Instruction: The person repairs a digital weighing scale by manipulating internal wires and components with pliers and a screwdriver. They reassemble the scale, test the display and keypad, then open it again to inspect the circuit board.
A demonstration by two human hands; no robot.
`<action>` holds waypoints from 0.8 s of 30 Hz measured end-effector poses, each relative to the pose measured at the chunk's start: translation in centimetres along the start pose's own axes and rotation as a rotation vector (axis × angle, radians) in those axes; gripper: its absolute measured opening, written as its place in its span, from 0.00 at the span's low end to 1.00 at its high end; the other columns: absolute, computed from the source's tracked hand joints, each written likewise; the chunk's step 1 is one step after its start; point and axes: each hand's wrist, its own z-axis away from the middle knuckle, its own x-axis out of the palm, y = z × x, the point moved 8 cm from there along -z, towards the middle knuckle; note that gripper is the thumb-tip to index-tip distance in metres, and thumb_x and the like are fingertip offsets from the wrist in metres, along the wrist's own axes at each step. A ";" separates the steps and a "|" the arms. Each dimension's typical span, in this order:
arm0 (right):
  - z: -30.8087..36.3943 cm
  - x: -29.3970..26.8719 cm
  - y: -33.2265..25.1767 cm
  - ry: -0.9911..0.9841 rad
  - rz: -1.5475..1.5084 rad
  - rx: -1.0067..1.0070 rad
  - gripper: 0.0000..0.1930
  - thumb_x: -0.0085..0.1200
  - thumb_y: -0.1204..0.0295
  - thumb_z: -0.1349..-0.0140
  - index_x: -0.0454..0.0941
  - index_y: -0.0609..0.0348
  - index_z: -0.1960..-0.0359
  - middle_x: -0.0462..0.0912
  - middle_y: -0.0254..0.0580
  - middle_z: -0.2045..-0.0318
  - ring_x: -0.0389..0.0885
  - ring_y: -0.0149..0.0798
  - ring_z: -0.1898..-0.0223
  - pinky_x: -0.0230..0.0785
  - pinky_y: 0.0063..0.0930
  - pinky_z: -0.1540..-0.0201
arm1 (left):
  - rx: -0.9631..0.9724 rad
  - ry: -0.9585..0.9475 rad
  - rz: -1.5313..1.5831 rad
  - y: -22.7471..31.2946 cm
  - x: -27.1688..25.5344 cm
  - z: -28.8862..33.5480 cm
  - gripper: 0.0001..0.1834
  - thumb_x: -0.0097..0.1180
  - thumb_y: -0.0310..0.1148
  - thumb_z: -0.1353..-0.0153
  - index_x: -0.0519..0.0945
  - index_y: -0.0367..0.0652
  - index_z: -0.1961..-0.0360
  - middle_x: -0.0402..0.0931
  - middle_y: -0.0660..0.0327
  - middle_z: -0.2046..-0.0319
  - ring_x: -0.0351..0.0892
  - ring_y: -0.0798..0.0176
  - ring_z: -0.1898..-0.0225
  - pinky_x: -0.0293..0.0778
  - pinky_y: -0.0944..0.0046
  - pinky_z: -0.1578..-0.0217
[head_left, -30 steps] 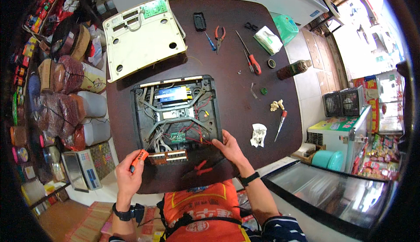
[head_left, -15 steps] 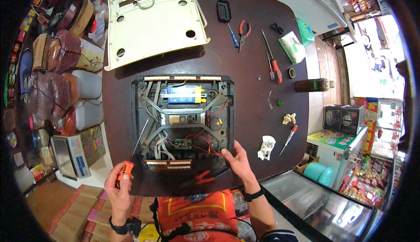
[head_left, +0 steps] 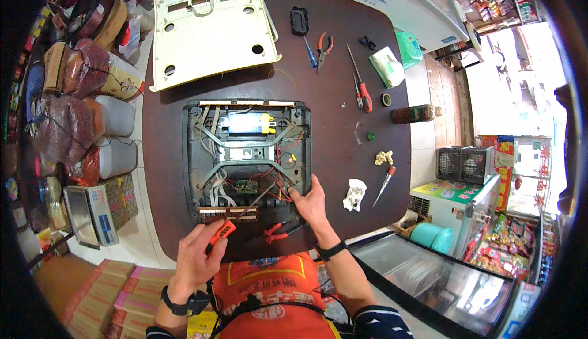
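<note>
- the left hand (head_left: 199,253) grips an orange-handled screwdriver (head_left: 223,232), fingers and thumb wrapped round the handle; its shaft slants away from that hand toward the right hand (head_left: 311,205);
- the right hand closes over the near right corner of the open black casing (head_left: 192,176), thumb inside, fingers along the outer wall; whether a wire is pinched under the thumb, i cannot tell;
- the casing lies on the dark table (head_left: 343,155), ahead of the left hand and to the left of the right one;
- the likeliest trouble is a slip: the tip sits close to the right thumb, so a sudden push from the left hand could jab it;
- the tip is also near the thin red wires (head_left: 278,181) just left of the right hand; a sideways drag could snag one or pull it off its joint;
- the shaft passes over the brown strip (head_left: 226,214) just ahead of the left hand; leaning on it could scrape or bend that part;
- the green circuit board (head_left: 247,187) is near the tip too; bare metal touching it might short something;
- a red-handled tool (head_left: 277,233) lies between the hands, on the body side of the casing, where a wrist could knock it;
- the metal bracket (head_left: 245,163) crosses beyond both hands, limiting reach deeper inside;
- the cream cover (head_left: 211,48) lies well beyond the left hand; crumpled tissue (head_left: 354,195) and a slim screwdriver (head_left: 384,186) rest to the right of the right hand
</note>
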 end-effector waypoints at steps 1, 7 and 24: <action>-0.1 -0.1 -0.2 0.048 0.039 0.004 0.28 0.73 0.69 0.41 0.80 0.61 0.38 0.92 0.56 0.53 0.92 0.51 0.50 0.81 0.43 0.43 | 0.024 0.011 0.036 0.5 0.1 0.0 0.20 0.68 0.26 0.32 0.86 0.37 0.40 0.84 0.48 0.60 0.86 0.42 0.64 0.82 0.54 0.63; -0.1 0.4 -0.9 0.151 0.123 0.107 0.32 0.73 0.64 0.45 0.79 0.55 0.37 0.92 0.56 0.53 0.91 0.61 0.49 0.81 0.52 0.41 | 0.104 0.046 0.025 1.1 0.0 1.0 0.20 0.69 0.25 0.32 0.86 0.37 0.39 0.85 0.48 0.60 0.87 0.41 0.63 0.83 0.53 0.62; 0.0 0.3 0.8 0.002 -0.039 0.064 0.31 0.74 0.68 0.44 0.79 0.59 0.37 0.91 0.58 0.50 0.90 0.58 0.46 0.80 0.47 0.41 | 0.126 0.030 -0.004 0.7 0.3 1.9 0.20 0.68 0.27 0.31 0.86 0.41 0.39 0.84 0.51 0.62 0.86 0.42 0.65 0.82 0.50 0.66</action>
